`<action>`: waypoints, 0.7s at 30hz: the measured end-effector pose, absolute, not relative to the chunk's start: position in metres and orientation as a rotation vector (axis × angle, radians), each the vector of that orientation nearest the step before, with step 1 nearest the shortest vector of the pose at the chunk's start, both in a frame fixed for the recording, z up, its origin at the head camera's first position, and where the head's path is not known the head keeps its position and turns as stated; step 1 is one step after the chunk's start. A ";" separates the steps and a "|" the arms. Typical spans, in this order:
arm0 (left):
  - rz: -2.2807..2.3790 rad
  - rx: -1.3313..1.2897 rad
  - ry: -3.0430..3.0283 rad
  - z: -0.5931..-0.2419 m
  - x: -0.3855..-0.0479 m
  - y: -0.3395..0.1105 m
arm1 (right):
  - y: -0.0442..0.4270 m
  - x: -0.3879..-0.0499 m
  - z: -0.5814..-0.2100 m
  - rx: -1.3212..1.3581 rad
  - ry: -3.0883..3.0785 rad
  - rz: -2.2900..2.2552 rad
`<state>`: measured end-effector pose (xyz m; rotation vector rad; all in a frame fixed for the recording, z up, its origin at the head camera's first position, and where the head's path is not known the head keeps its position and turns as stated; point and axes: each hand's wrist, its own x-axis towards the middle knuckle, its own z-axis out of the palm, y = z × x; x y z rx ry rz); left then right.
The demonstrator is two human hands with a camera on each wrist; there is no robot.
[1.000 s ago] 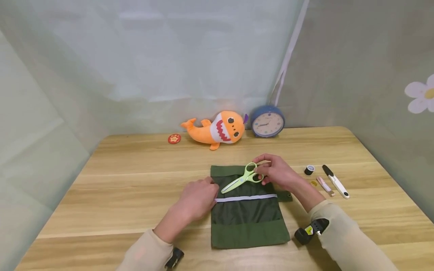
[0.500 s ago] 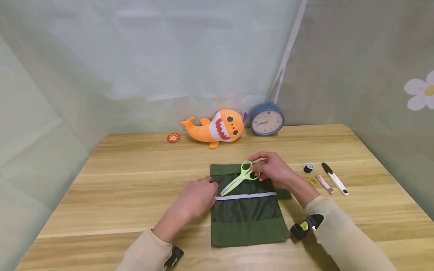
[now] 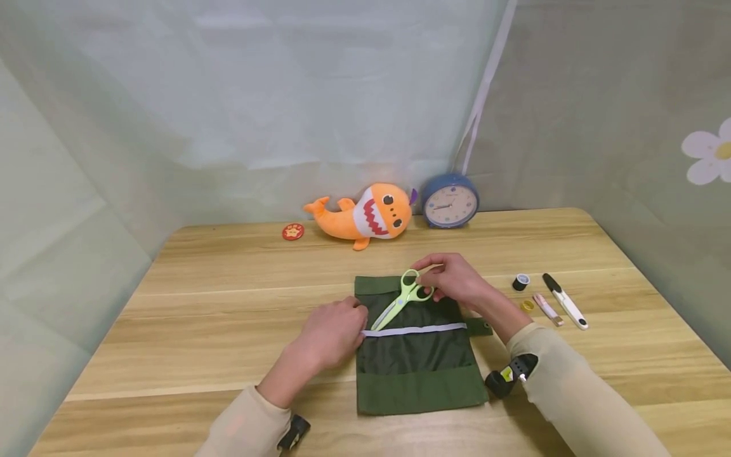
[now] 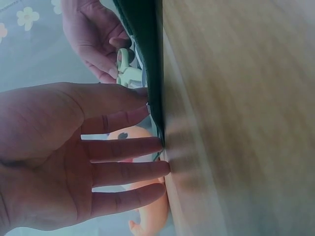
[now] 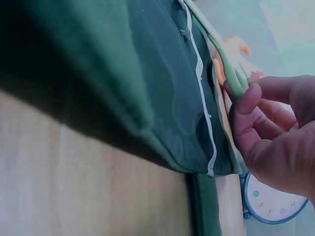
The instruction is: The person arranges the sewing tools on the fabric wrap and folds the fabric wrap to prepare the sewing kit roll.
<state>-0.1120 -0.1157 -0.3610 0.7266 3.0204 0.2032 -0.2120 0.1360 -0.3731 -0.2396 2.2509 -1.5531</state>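
Note:
A dark green fabric roll-up pouch [image 3: 419,392] lies unfolded on the table, with a white elastic band [image 3: 422,329] across its middle. My left hand [image 3: 334,333] is at its left edge; in the left wrist view the thumb and index finger pinch the edge by the band's end, and the other fingers reach straight to the tabletop. My right hand [image 3: 454,279] holds light green scissors [image 3: 400,303] by the handle loops above the pouch's upper half. Their blades point down and left, tips at the band's left end; whether they are under it I cannot tell.
Right of the pouch lie a black thread spool [image 3: 521,282], a small yellow round item [image 3: 527,306], a pink rolled strip [image 3: 548,310] and a white-and-black slim tool [image 3: 565,301]. Behind are an orange shark plush [image 3: 365,216], a blue clock [image 3: 450,202] and a red badge [image 3: 293,231].
My right hand has moved slightly left, bringing the scissors' handles with it, and the blade tips have come down to the white band. The left hand has stayed at the pouch's edge.

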 end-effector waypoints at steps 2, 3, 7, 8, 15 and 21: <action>0.206 0.727 3.022 -0.361 -0.112 -0.116 | 0.134 -0.212 -0.373 -0.251 2.256 -1.550; 0.208 0.727 3.022 -0.361 -0.112 -0.116 | 0.134 -0.213 -0.373 -0.256 2.263 -1.544; 0.208 0.731 3.031 -0.360 -0.111 -0.116 | 0.129 -0.215 -0.372 -0.274 2.288 -1.515; 0.208 0.735 3.035 -0.360 -0.111 -0.116 | 0.128 -0.216 -0.371 -0.274 2.299 -1.501; 0.194 0.757 3.056 -0.361 -0.111 -0.117 | 0.114 -0.224 -0.365 -0.346 2.357 -1.414; 0.172 0.768 3.050 -0.361 -0.112 -0.117 | 0.100 -0.229 -0.364 -0.406 2.374 -1.330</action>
